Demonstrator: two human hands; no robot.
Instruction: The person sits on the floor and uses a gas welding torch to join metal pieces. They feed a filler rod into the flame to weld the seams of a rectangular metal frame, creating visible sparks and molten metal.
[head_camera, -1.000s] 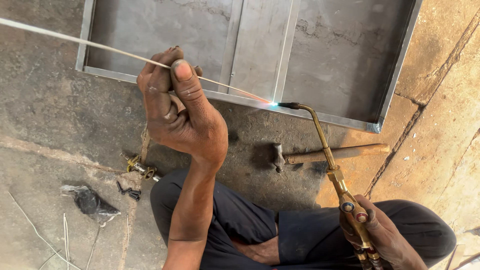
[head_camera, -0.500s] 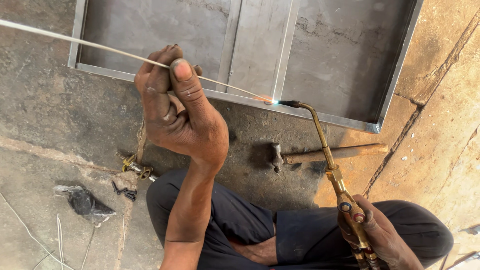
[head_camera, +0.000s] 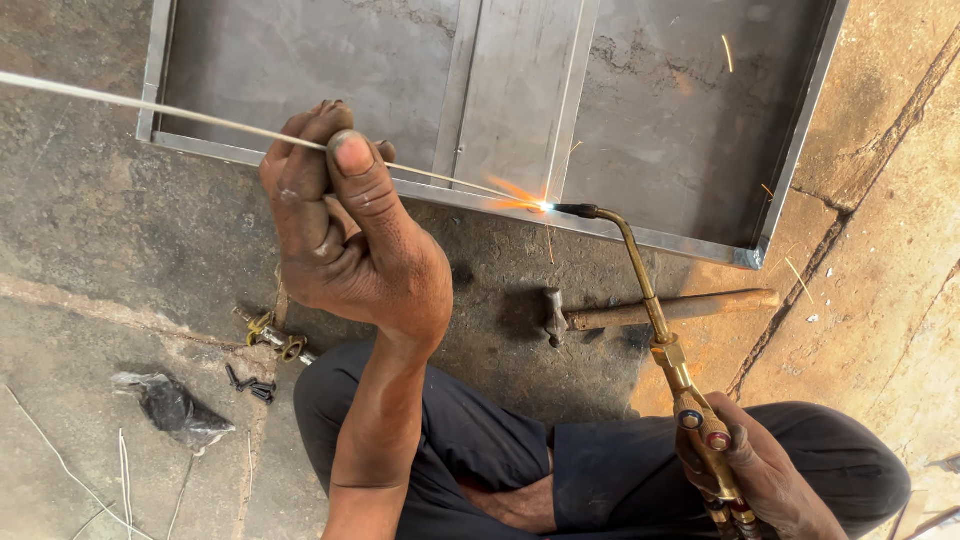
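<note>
My left hand (head_camera: 345, 235) is closed around a thin metal filler rod (head_camera: 150, 108) that runs from the upper left to a glowing spot on the near rim of a grey steel frame (head_camera: 480, 196). My right hand (head_camera: 745, 475) grips the brass handle of a gas torch (head_camera: 660, 330) at the lower right. The torch's curved neck reaches up to the same spot, where a small bright flame (head_camera: 543, 205) burns and a few sparks fly. The rod's tip meets the flame at the rim, just below a flat centre bar (head_camera: 515, 90) of the frame.
A hammer with a wooden handle (head_camera: 660, 310) lies on the concrete floor between the frame and my crossed legs (head_camera: 560, 470). Brass fittings (head_camera: 270, 335), small dark screws (head_camera: 250, 385) and a black plastic scrap (head_camera: 175, 410) lie at the lower left. Thin wire offcuts are scattered nearby.
The flame at the frame's rim has flared brighter, with sparks now flying. Both hands keep their grips and hold almost the same positions.
</note>
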